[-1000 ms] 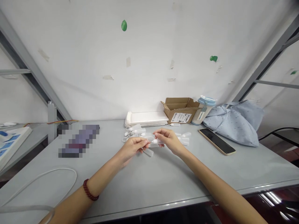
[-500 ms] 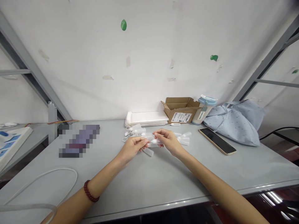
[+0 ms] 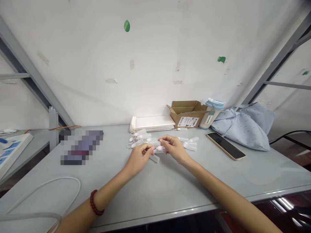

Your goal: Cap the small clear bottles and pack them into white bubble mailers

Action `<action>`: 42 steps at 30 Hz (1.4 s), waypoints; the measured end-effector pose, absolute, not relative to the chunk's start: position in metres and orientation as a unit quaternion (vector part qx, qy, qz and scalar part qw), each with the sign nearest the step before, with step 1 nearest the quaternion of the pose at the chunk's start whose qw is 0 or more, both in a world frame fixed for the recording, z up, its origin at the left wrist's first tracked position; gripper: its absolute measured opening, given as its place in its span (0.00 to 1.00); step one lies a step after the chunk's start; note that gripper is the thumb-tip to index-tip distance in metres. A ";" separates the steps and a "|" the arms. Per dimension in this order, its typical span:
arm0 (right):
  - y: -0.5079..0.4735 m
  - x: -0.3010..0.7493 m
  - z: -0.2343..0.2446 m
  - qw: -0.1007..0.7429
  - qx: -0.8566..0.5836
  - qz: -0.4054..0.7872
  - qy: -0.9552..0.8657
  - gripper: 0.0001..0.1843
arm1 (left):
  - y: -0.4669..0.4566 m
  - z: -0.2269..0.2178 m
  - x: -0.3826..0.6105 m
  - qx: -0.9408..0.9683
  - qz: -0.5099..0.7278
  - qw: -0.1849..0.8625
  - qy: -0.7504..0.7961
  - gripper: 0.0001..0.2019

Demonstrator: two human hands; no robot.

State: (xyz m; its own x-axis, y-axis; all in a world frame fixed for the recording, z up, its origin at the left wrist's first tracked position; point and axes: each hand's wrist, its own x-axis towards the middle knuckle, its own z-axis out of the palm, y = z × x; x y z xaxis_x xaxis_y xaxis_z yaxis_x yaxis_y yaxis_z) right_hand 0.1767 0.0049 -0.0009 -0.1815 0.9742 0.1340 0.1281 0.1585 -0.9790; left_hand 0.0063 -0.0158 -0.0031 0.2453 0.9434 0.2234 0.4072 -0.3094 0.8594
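Observation:
My right hand [image 3: 174, 149] pinches a small translucent squeeze bottle [image 3: 159, 148], its white nozzle end pointing left. My left hand [image 3: 139, 158] is closed at that nozzle's tip, thumb against the fingers; whatever it pinches there is too small to make out. Around both hands lie more translucent bottles [image 3: 190, 146] with white tops, several of them bunched behind the left hand. One loose bottle [image 3: 154, 158] rests on the grey table just below the fingers.
Behind the bottles is a stack of white packets [image 3: 153, 123]. An opened cardboard box [image 3: 187, 114], a lidded cup [image 3: 211, 115] and a light blue cloth bag [image 3: 243, 127] stand to its right. A phone [image 3: 225, 145] lies before the bag. A pale cable [image 3: 79, 184] loops at front left.
My left hand has turned slightly and its fingers have curled more at the nozzle. My right hand keeps its hold on the bottle, almost unmoved. The whole view has shifted a little.

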 end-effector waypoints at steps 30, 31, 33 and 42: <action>0.013 0.192 0.004 0.405 -0.422 0.415 -0.697 0.19 | -0.001 0.000 -0.011 0.607 0.481 0.406 0.485 0.14; 0.013 0.191 0.004 0.404 -0.426 0.410 -0.699 0.19 | 0.000 0.000 -0.011 0.607 0.480 0.407 0.485 0.14; 0.011 0.190 0.006 0.398 -0.429 0.400 -0.705 0.18 | -0.001 0.001 -0.011 0.612 0.477 0.408 0.482 0.14; 0.005 0.187 0.004 0.393 -0.439 0.368 -0.719 0.15 | -0.007 0.002 -0.007 0.636 0.462 0.398 0.473 0.12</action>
State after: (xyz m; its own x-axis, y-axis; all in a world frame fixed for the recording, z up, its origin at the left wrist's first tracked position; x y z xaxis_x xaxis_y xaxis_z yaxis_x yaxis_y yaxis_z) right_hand 0.1868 0.0049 0.0035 -0.3047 0.9209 0.2430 0.3423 0.3440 -0.8743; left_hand -0.0071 -0.0071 0.0016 0.1257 0.9694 0.2111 0.2335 -0.2357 0.9433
